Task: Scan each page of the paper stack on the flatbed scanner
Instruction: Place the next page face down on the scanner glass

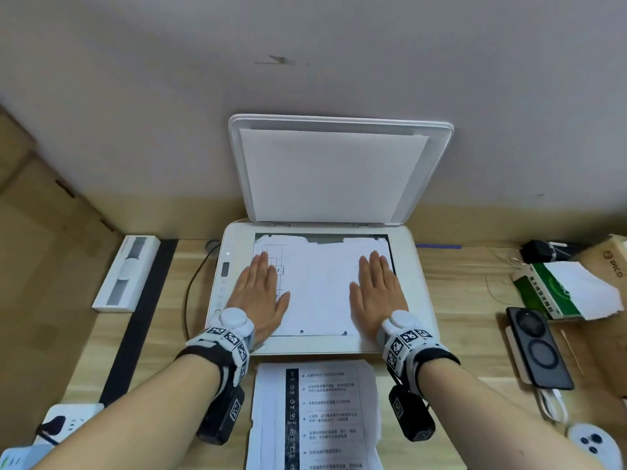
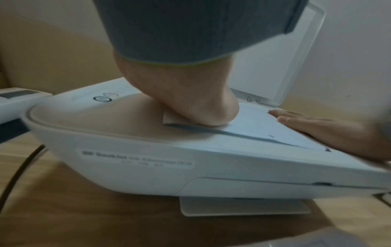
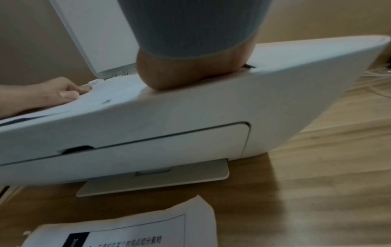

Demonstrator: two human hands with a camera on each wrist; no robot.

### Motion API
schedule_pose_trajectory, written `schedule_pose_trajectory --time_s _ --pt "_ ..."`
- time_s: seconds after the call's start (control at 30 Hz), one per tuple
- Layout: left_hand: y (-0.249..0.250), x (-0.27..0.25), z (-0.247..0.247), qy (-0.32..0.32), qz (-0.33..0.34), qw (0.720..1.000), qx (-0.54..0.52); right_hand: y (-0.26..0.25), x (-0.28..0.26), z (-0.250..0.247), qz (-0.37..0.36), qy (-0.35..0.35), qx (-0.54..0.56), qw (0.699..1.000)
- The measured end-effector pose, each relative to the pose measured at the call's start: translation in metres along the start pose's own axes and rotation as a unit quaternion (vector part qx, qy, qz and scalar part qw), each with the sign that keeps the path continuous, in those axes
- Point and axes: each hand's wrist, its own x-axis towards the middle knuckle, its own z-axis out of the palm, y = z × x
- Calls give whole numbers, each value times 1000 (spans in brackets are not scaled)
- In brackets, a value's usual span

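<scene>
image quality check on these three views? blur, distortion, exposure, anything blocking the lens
Head view: sharp, evenly lit, wide-angle bending at the edges; both hands flat on the sheet. Left wrist view: dim, soft, motion-smeared; wrist strap covers the top, left hand close up. Right wrist view: similar blur, scanner label-free, right hand half hidden.

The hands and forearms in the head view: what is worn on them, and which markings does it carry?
Both forearms are bare. The left hand and the right hand wear no gloves. Each wrist carries a black strap with a white band printed with black-and-white square code markers and topped by a round white puck. A black box with its own marker hangs under each wrist.
</scene>
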Motion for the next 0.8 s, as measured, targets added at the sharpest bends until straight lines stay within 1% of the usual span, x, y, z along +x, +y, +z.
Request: schedule_pose_trajectory --time_s 0.07,0.27,0.5,0.8 --pt "0 1 3 15 -1 1000 9 0 2 0 -1 4 -3 1000" --pt "0 8 8 29 0 1000 9 3 8 1 2 8 -2 1000" --pt "1 6 8 20 -2 1000 19 2 6 1 6 4 -5 1000" --pt "2 5 8 29 -5 999 33 0 5 0 5 6 1 1000"
